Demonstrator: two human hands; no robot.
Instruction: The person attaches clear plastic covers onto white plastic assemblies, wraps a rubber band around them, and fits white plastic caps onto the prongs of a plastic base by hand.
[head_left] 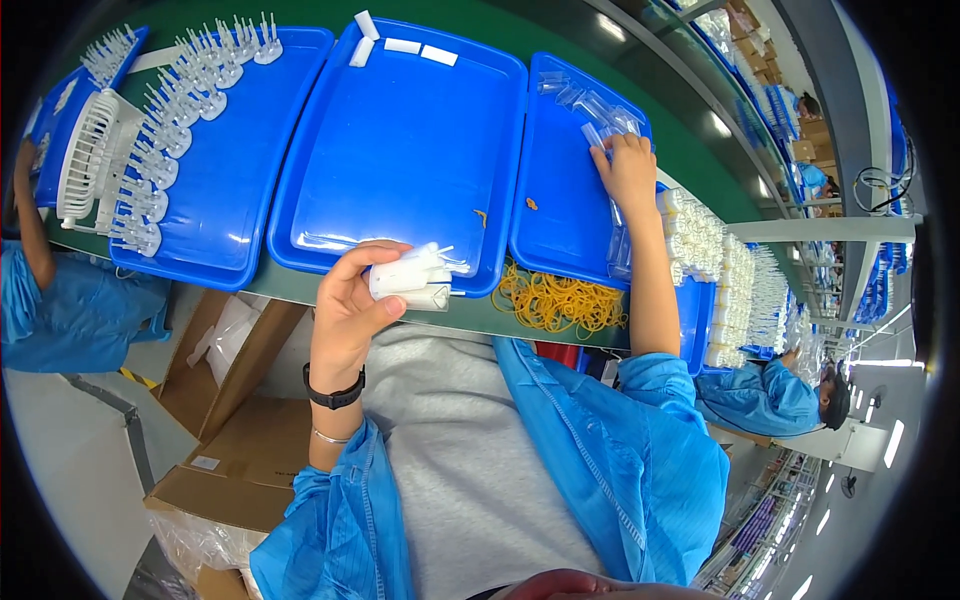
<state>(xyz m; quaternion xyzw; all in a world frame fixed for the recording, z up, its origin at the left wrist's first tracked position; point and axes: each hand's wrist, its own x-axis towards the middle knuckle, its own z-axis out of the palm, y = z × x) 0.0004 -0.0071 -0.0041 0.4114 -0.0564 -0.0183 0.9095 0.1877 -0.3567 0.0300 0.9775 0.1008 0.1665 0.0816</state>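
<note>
- Leftmost, a white slatted rack stands at the desk's far left end, beside a blue tray lined with rows of small clear-white plastic parts.
- Next, the left hand is raised at the near edge of the desk, its fingers curled shut around a bundle of white plastic pieces, with the thumb pressing it from the near side.
- Behind that hand lies the large middle blue tray, mostly bare, with a few white pieces at its far rim.
- Further right, a loose heap of yellow rubber bands rests on the desk, just beside the bundle.
- Then the right hand reaches out over the right blue tray, fingers pinching at one of the clear plastic sleeves piled at its far end.
- Judging from this, the step in hand is fetching a sleeve for the gathered bundle; the next move would call for lifting one sleeve free of the pile and bringing it to the left hand.
- Rightmost, stacks of white finished bundles crowd the desk.
</note>
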